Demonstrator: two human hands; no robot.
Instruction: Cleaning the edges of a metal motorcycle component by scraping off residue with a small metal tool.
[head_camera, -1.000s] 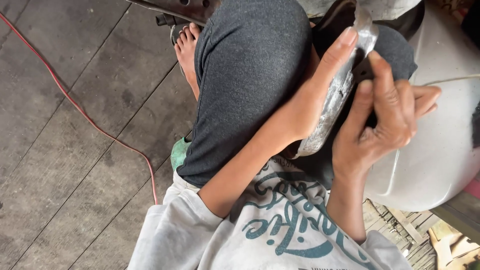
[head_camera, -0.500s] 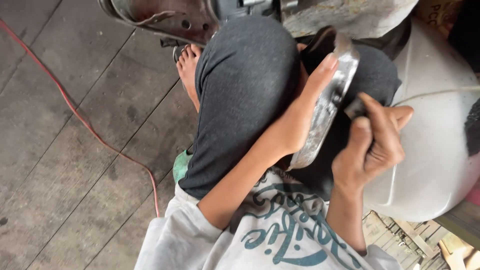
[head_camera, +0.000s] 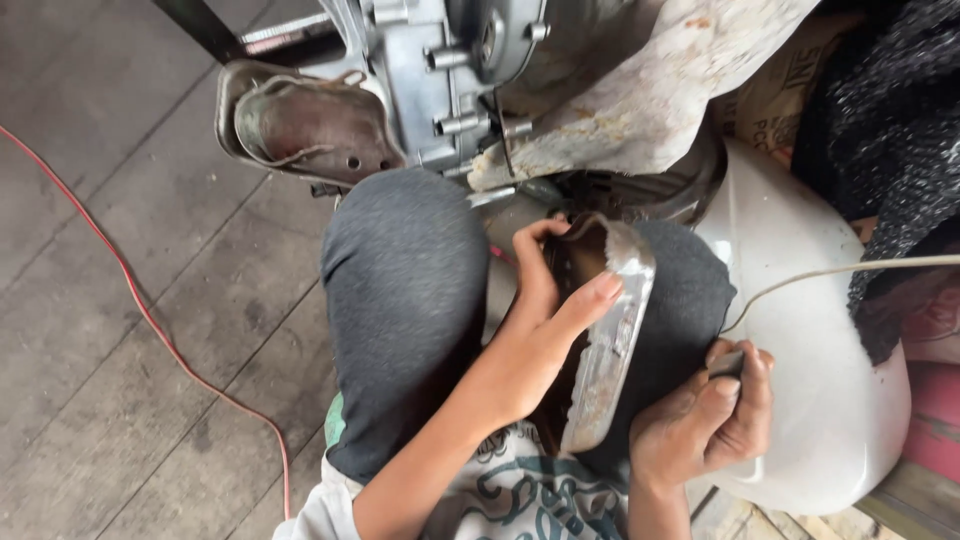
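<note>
Person sat on a grey plank floor (head_camera: 120, 330), knees up in dark grey trousers. Left hand (head_camera: 545, 310) clasped a curved metal cover (head_camera: 605, 350) stood on edge between the thighs, thumb hooked over its upper rim, fingers spread along the silvery outer edge. Cover rested on the right thigh, tilted slightly, dark hollow side facing the left knee. Right hand (head_camera: 705, 420) sat low beside the cover's lower end, fingers curled tight round a small dark item (too hidden to name, only a tip showed above the knuckles), not touching the cover.

Progress, judged only: the cover's edge looked partly bright, partly dull and crusted toward the lower end, so the work on it seemed underway with the lower stretch left.

Around: grey engine casing (head_camera: 450, 70) with studs near the top edge, worn metal pan (head_camera: 300, 125) beside it, white plastic container (head_camera: 820, 370) by the right knee, red cable (head_camera: 150, 320) across the floor.
</note>
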